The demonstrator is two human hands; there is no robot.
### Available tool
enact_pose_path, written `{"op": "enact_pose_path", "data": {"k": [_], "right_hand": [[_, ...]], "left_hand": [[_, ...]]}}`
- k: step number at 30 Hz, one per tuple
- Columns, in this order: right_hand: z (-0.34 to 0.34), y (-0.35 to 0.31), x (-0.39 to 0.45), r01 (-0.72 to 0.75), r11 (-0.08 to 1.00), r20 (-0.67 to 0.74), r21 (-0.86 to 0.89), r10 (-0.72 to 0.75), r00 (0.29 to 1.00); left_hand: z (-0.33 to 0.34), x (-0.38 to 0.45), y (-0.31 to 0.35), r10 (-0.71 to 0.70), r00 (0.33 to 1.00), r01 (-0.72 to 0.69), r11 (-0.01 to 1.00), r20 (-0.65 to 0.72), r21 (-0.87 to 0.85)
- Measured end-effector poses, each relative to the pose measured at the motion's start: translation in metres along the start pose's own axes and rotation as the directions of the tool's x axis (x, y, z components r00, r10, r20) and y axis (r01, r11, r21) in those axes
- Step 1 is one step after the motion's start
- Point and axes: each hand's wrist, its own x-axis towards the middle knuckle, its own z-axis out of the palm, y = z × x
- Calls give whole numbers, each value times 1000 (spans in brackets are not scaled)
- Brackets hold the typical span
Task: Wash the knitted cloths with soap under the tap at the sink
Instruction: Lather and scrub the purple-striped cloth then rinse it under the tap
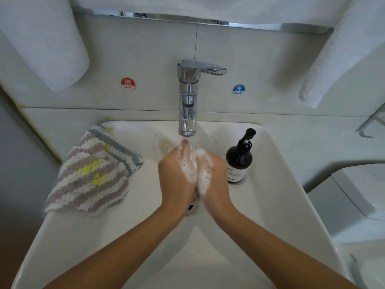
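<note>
Off to the left of both hands, the knitted cloths (pixel 93 174) sit stacked on the sink (pixel 277 184) rim, well apart from the lather. My guess is they're parked up there so they stay out of the basin until the soap is worked up. The pile is striped pink, white and grey with yellow patches, and nothing is touching it.

In the middle, the left hand (pixel 177 178) and right hand (pixel 212 176) are pressed palm to palm over the drain, fingers straight and pointing up toward the tap (pixel 188 97), with foam all over them. Neither is gripping anything; they're just flat against each other, probably building suds.

I can't tell if water is actually running.

Just right of the right hand stands the soap bottle (pixel 239 159), upright on the sink ledge, within easy pumping reach.
</note>
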Motion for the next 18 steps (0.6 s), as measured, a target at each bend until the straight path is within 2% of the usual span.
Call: {"op": "enact_pose_path", "data": {"k": [2,3,6,9,12,15,18], "right_hand": [[-1,-1,8,-54,998,-32,15,54,998],[-1,-1,9,-71,996,-27,55,73,997],[1,0,-2,-46,998,42,48,44,998],[5,5,-3,-34,998,48,50,32,998],[5,3,7,-45,998,-70,45,48,996],[-1,6,21,-77,991,-198,110,98,975],[-3,4,14,-98,975,-103,199,120,987]], "left_hand": [[2,-12,1,-143,989,145,988,45,-46],[3,-14,0,-173,984,175,984,48,-38],[-1,1,0,-85,996,85,996,-2,2],[-7,14,-2,-2,999,3,1000,-44,22],[-2,-2,0,-25,1000,25,1000,-8,-4],[6,-23,1,-45,997,47,998,57,-31],[9,-20,4,-30,998,33,998,53,-56]]}}
